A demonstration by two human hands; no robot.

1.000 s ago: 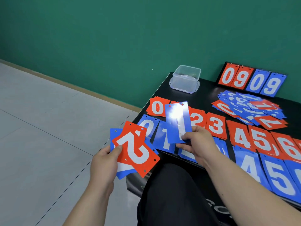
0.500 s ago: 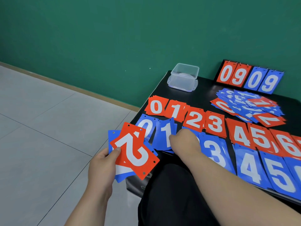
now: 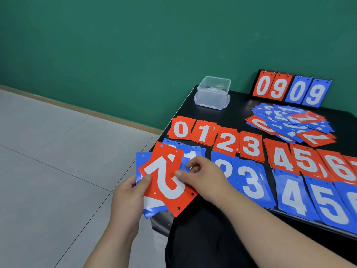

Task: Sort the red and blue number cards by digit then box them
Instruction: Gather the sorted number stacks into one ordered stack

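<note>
My left hand [image 3: 128, 198] holds a small fan of cards off the table's left edge, with a red 2 card [image 3: 166, 180] on top and blue cards beneath. My right hand [image 3: 201, 176] pinches the right edge of that red 2 card between thumb and fingers. On the black table [image 3: 239, 113] lies a row of red card piles [image 3: 249, 146] numbered 0 to 6, and in front of it a row of blue card piles [image 3: 251, 182] from 0 upward. The blue 0 and 1 piles are partly hidden behind the held cards.
A clear plastic box [image 3: 212, 93] stands at the table's back left corner. A mixed heap of unsorted cards [image 3: 291, 122] lies at the back right, in front of a flip scoreboard [image 3: 289, 89] reading 0909. Grey floor tiles lie left of the table.
My right hand laid the blue 1 card on the blue 1 pile, then moved left to the fan and took hold of the red 2 card.
</note>
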